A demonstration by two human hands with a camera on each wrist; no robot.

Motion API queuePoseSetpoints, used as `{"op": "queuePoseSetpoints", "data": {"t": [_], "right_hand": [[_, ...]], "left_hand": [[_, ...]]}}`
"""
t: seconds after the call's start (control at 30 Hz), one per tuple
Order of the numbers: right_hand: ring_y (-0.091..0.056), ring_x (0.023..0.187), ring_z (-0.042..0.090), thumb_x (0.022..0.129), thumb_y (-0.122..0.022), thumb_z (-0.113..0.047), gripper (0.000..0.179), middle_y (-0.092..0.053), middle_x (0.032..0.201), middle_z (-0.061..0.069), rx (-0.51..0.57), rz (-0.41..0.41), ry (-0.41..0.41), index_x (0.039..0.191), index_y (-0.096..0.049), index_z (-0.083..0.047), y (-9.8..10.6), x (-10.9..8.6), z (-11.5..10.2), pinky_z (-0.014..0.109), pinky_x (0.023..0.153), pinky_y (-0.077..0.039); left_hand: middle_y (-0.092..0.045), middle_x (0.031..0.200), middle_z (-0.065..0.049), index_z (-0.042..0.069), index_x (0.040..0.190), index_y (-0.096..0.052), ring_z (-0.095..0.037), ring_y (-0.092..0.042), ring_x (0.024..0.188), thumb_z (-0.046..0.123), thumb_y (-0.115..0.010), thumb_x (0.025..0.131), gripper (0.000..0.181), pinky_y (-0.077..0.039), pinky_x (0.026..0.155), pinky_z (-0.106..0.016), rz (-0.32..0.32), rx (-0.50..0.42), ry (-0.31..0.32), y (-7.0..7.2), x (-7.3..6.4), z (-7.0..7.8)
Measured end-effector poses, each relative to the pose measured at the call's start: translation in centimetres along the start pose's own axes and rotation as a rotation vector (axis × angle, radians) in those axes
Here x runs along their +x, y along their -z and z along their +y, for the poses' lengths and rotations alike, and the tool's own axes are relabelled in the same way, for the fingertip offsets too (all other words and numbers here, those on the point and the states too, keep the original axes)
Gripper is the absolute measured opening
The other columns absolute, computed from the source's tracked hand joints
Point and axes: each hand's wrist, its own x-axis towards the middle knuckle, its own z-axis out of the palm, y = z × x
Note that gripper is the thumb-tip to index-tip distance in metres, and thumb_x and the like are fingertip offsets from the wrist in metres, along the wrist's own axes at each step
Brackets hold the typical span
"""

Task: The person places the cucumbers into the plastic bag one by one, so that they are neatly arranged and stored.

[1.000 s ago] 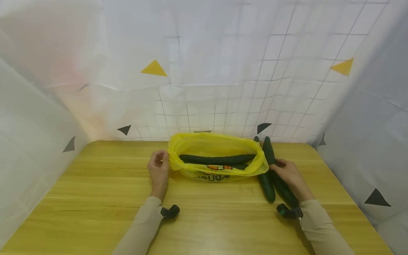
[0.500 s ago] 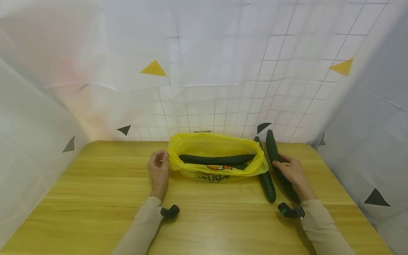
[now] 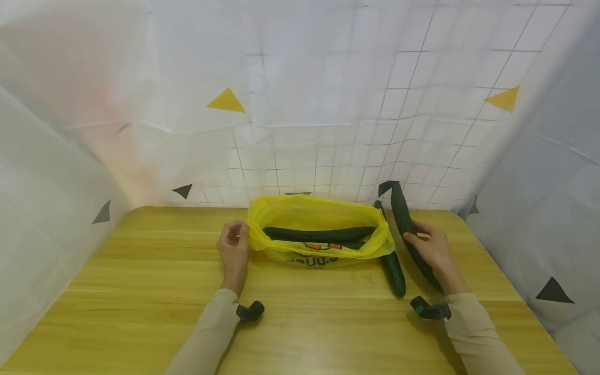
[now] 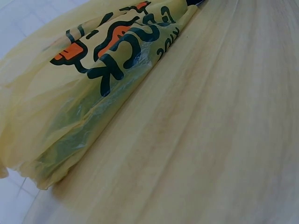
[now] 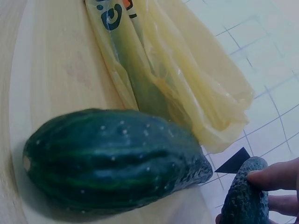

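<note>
A yellow plastic bag (image 3: pixel 281 205) with dark print lies on the table with its mouth wide. Inside it one cucumber (image 3: pixel 319 236) lies lengthwise, and part of another shows under it. My left hand (image 3: pixel 233 252) pinches the bag's left rim between thumb and fingers. My right hand (image 3: pixel 435 252) grips a second loose cucumber (image 3: pixel 401 211) around its middle, its far end raised and tilted away. Between that one and the bag, another cucumber (image 3: pixel 394 276) rests on the table, large in the right wrist view. The left wrist view shows the bag's printed front (image 4: pixel 112 46) but not the fingers.
The wooden table (image 3: pixel 140 291) ends at a white sheet wall (image 3: pixel 309 104) with grid lines and triangles close behind the bag. More white sheeting (image 3: pixel 548 208) closes in both sides. A black wrist camera (image 3: pixel 250 311) sits on each wrist.
My right hand has moved slightly right, lifting the held cucumber's far end and drawing it away from the cucumber beside it. The left hand and bag have stayed put.
</note>
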Motion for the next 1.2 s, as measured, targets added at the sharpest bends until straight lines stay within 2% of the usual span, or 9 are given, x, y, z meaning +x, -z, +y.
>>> {"op": "queuePoseSetpoints", "data": {"t": [0.17, 0.27, 0.43, 0.57, 0.7, 0.8, 1.1, 1.2], "right_hand": [[-0.05, 0.121, 0.045, 0.094, -0.055, -0.033, 0.061, -0.044, 0.138, 0.026, 0.011, 0.016, 0.033, 0.143, -0.038, -0.002, 0.1, -0.1, -0.4, 0.031, 0.084, -0.05], [-0.05, 0.121, 0.045, 0.094, -0.056, -0.033, 0.061, -0.043, 0.139, 0.025, 0.017, 0.023, 0.053, 0.143, -0.038, -0.003, 0.2, -0.2, -0.5, 0.028, 0.082, -0.049], [-0.051, 0.12, 0.043, 0.094, -0.056, -0.035, 0.061, -0.042, 0.141, 0.024, 0.021, 0.026, 0.082, 0.144, -0.037, -0.006, 0.4, -0.4, -1.0, 0.04, 0.087, -0.049], [-0.048, 0.124, 0.042, 0.094, -0.056, -0.037, 0.062, -0.04, 0.143, 0.022, 0.04, 0.024, 0.1, 0.145, -0.036, -0.01, 0.5, -0.5, -1.4, 0.045, 0.091, -0.047], [-0.046, 0.127, 0.041, 0.093, -0.057, -0.038, 0.061, -0.037, 0.146, 0.02, 0.057, 0.042, 0.118, 0.145, -0.037, -0.013, 0.7, -0.6, -1.9, 0.028, 0.084, -0.049], [-0.046, 0.127, 0.04, 0.093, -0.057, -0.038, 0.062, -0.035, 0.147, 0.02, 0.064, 0.058, 0.128, 0.145, -0.037, -0.013, 1.0, -0.8, -2.5, 0.014, 0.075, -0.046], [-0.046, 0.127, 0.038, 0.093, -0.056, -0.038, 0.061, -0.035, 0.148, 0.015, 0.086, 0.104, 0.163, 0.147, -0.034, -0.02, 1.3, -1.5, -4.2, 0.012, 0.079, -0.047], [-0.049, 0.126, 0.031, 0.093, -0.057, -0.037, 0.06, -0.037, 0.146, 0.013, 0.093, 0.122, 0.178, 0.146, -0.035, -0.022, 1.3, -1.7, -4.6, 0.011, 0.081, -0.047]], "left_hand": [[-0.061, 0.092, 0.003, -0.004, 0.104, -0.061, -0.009, -0.057, 0.084, 0.017, -0.062, 0.092, 0.025, -0.046, 0.069, -0.017, -0.002, 0.0, 0.0, 0.0, 0.0, 0.0], [-0.061, 0.092, 0.002, -0.004, 0.104, -0.061, -0.008, -0.056, 0.083, 0.016, -0.062, 0.092, 0.024, -0.045, 0.068, -0.017, -0.002, 0.006, -0.003, 0.0, 0.0, 0.1], [-0.061, 0.092, 0.0, -0.005, 0.104, -0.062, -0.007, -0.056, 0.082, 0.015, -0.062, 0.092, 0.023, -0.045, 0.067, -0.016, 0.004, 0.01, -0.009, -0.1, 0.0, 0.1], [-0.061, 0.091, 0.001, -0.006, 0.103, -0.062, -0.007, -0.056, 0.081, 0.014, -0.062, 0.092, 0.022, -0.045, 0.067, -0.016, 0.006, 0.002, -0.012, -0.1, 0.0, 0.1], [-0.06, 0.091, 0.0, -0.005, 0.103, -0.062, -0.008, -0.056, 0.082, 0.014, -0.061, 0.092, 0.023, -0.045, 0.067, -0.016, 0.004, 0.007, -0.005, 0.0, 0.0, 0.1], [-0.061, 0.092, -0.002, -0.005, 0.103, -0.062, -0.008, -0.056, 0.082, 0.014, -0.062, 0.092, 0.022, -0.045, 0.067, -0.016, 0.004, 0.011, 0.0, -0.1, 0.0, 0.2], [-0.061, 0.091, 0.0, -0.006, 0.103, -0.061, -0.008, -0.056, 0.081, 0.014, -0.062, 0.091, 0.023, -0.045, 0.067, -0.016, 0.007, 0.001, -0.019, -0.1, 0.0, 0.1], [-0.061, 0.091, 0.0, -0.006, 0.103, -0.061, -0.007, -0.057, 0.082, 0.014, -0.062, 0.092, 0.023, -0.045, 0.067, -0.016, 0.009, 0.003, -0.021, -0.1, 0.0, 0.1]]}}
